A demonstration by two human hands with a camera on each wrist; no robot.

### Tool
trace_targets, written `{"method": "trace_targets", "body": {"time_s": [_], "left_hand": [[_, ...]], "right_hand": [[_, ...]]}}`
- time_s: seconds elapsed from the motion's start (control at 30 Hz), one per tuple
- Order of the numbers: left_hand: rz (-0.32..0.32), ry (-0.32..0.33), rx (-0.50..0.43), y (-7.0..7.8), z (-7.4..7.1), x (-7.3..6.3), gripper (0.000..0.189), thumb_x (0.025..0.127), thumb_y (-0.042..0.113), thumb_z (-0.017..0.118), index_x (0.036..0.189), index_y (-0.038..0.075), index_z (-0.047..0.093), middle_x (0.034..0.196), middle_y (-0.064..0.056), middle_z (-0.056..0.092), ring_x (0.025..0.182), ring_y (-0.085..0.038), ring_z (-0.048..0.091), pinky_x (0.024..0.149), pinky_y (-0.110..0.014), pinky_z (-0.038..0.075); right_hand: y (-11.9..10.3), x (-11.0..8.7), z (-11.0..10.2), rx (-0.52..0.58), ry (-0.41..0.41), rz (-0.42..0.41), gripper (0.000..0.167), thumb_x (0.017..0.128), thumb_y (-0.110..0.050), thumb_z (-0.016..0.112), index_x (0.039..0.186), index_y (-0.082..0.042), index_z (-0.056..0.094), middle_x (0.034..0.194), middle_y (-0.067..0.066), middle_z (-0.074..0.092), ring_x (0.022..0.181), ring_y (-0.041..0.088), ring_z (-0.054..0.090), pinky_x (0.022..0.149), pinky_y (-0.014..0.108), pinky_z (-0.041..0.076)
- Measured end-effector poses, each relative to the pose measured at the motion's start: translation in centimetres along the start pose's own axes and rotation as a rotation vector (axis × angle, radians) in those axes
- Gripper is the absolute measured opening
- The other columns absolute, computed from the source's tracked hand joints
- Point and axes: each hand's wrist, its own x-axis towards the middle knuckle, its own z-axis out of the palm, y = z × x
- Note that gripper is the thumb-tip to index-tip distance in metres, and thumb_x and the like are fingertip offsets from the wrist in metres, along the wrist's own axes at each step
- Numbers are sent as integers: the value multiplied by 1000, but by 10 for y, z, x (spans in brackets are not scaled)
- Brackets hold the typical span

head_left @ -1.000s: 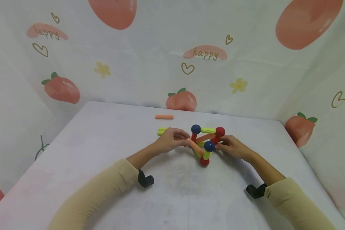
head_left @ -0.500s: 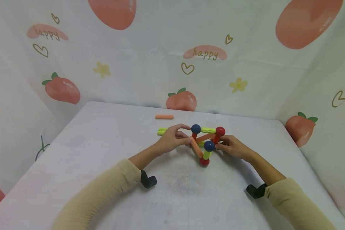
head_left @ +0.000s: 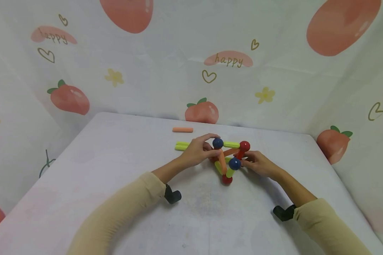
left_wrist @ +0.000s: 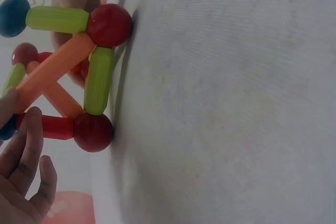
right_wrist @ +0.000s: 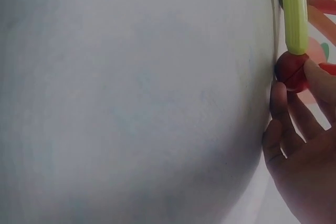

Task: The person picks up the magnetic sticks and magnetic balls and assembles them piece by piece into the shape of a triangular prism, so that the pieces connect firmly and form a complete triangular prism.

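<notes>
A frame of magnetic rods and balls stands on the table between both hands. My left hand (head_left: 196,152) pinches the upper end of an orange rod (head_left: 222,163) at the far-left blue ball (head_left: 217,143). In the left wrist view this orange rod (left_wrist: 55,69) slants between a low red ball (left_wrist: 110,24) and the blue ball, which the fingers partly hide. My right hand (head_left: 258,163) steadies the frame's right side; in the right wrist view its thumb and fingertips grip a red ball (right_wrist: 292,71) joined to a yellow-green rod (right_wrist: 296,20). Near it sits another blue ball (head_left: 234,163).
A loose orange rod (head_left: 183,130) lies toward the back of the white table (head_left: 131,141). Yellow-green rods (head_left: 181,146) lie behind my left hand, partly covered by it. A printed cloth (head_left: 159,71) hangs behind the table. Each wrist wears a black camera mount (head_left: 173,194).
My left hand has moved right, swinging the orange rod's upper end over to the far-left blue ball. The front blue ball has shifted slightly right. My right hand has barely moved.
</notes>
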Motion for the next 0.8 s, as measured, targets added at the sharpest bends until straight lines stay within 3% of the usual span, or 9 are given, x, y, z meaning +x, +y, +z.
{"method": "trace_targets", "body": {"time_s": [0.2,0.37,0.63,0.8], "left_hand": [[32,-1,76,2,-4,-1,51,88,17,77,135,13,56,78,-1,69,73,-15,62,66,-24,53],[43,-21,126,-8,-26,-8,52,87,7,77,135,10,58,90,-1,73,85,-13,67,78,-25,55],[-74,82,191,-41,-74,-25,36,89,1,71,124,-1,64,102,-11,74,100,-23,69,88,-40,53],[-171,86,241,-55,-91,-32,35,87,0,71,121,-1,64,106,-11,71,101,-25,66,85,-38,53]], "right_hand": [[0,0,-1,9,-7,14,34,100,-13,59,130,3,59,122,17,66,108,31,60,92,38,50],[0,0,-1,8,-6,29,33,100,-15,60,128,2,61,117,14,66,106,29,59,89,36,49],[0,1,-1,17,-6,36,35,101,-16,59,132,0,59,119,13,66,106,29,58,90,37,47],[0,1,0,21,-8,51,36,101,-17,59,133,0,59,119,13,66,106,27,58,90,36,48]]}}
